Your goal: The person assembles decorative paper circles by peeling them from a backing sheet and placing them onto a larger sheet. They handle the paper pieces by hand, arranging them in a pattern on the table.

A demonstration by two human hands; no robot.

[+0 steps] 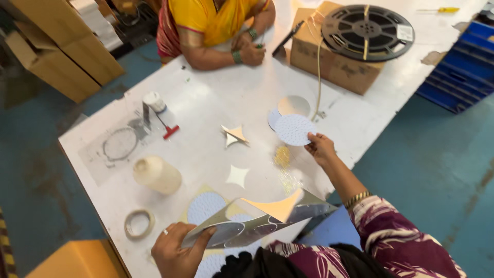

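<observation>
1. Two bare hands work over a white table [216,98]. At seven o'clock, nearest the camera, the left hand [177,252] has its fingers curled closed around one end of a shiny metal sheet [257,221] with round holes cut out of it, held tilted above the table.
2. At three o'clock, the right hand [320,148] pinches the edge of a white perforated disc [293,129], which lies on the table atop other discs.
3. Near the middle lie star-shaped offcuts [234,136]; at nine o'clock, a cream bottle [157,175] and a tape roll [139,224].
4. At twelve o'clock, another person's hands [249,51] rest on the far edge; at one o'clock, a black reel [366,31] sits on a cardboard box [329,64].
</observation>
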